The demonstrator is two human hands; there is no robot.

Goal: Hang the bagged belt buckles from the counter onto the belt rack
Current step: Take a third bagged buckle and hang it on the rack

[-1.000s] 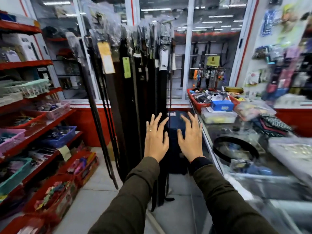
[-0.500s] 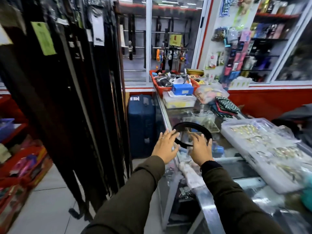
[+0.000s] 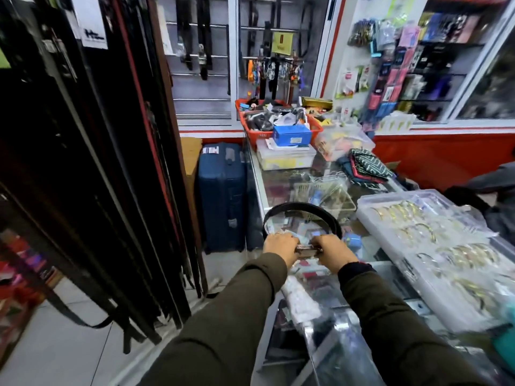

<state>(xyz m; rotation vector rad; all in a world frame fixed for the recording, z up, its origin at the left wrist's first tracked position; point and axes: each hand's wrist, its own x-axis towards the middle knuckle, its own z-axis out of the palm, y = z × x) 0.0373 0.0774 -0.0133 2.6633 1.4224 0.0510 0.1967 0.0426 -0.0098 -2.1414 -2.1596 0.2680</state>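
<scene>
A black belt [image 3: 303, 208] lies coiled in a loop on the glass counter [image 3: 281, 188]. Its metal buckle [image 3: 308, 250], in clear wrap, sits at the loop's near side. My left hand [image 3: 280, 245] and my right hand [image 3: 333, 250] both close on that buckle end, one on each side. The belt rack [image 3: 92, 168] stands to the left, hung thick with dark belts down to the floor. The fingertips are hidden under the hands.
A clear tray of gold buckles [image 3: 434, 246] covers the counter's right side. Beyond the belt sit a plastic box [image 3: 285, 157], a blue box [image 3: 291, 135] and a red basket [image 3: 250, 118]. A blue suitcase [image 3: 221, 196] stands between rack and counter.
I have turned from the belt rack to the counter. Both hands moved from open in front of the rack down onto the coiled belt and closed on its buckle end.
</scene>
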